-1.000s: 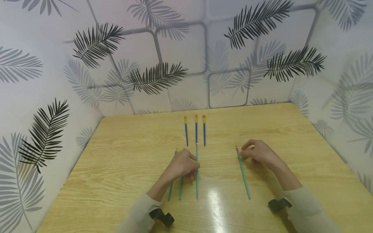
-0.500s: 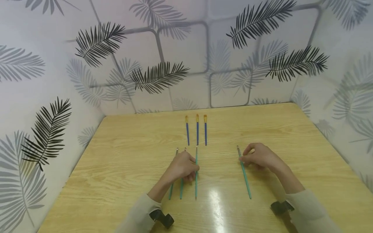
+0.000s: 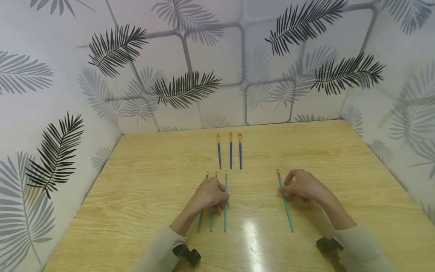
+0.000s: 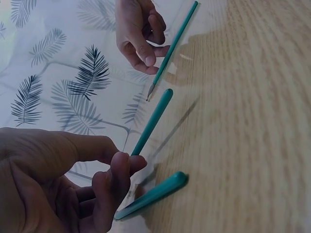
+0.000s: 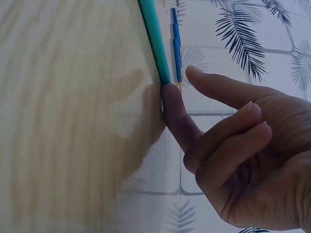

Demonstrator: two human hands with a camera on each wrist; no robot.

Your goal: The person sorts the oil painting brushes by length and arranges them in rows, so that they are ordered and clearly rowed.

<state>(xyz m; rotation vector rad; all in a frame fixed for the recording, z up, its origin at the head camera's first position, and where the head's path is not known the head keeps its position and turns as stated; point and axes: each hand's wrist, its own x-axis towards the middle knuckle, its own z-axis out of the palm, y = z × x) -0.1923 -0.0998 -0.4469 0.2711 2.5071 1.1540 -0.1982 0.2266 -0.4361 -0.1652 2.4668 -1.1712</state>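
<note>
My left hand (image 3: 211, 194) pinches a thin teal paintbrush (image 3: 225, 219) between thumb and fingers. Its shadow lies apart from the handle in the left wrist view. Under and beside that hand lie two more teal brushes, a left one (image 3: 199, 223) and a middle one (image 3: 212, 223), both partly hidden. My right hand (image 3: 304, 185) is at another teal paintbrush (image 3: 288, 216), which lies slanted on the right. In the right wrist view a fingertip (image 5: 172, 94) touches this brush, while the thumb (image 5: 199, 77) stands apart from it.
Three blue-handled paintbrushes, left (image 3: 219, 156), centre (image 3: 231, 155) and right (image 3: 240, 155), lie at the back of the wooden table (image 3: 146, 162). A leaf-patterned wall (image 3: 210, 56) rises behind it. Each wrist wears a black camera band.
My left hand has shifted its brush slightly left, closer to the other two teal brushes. My right hand has come down a little along the slanted brush.
</note>
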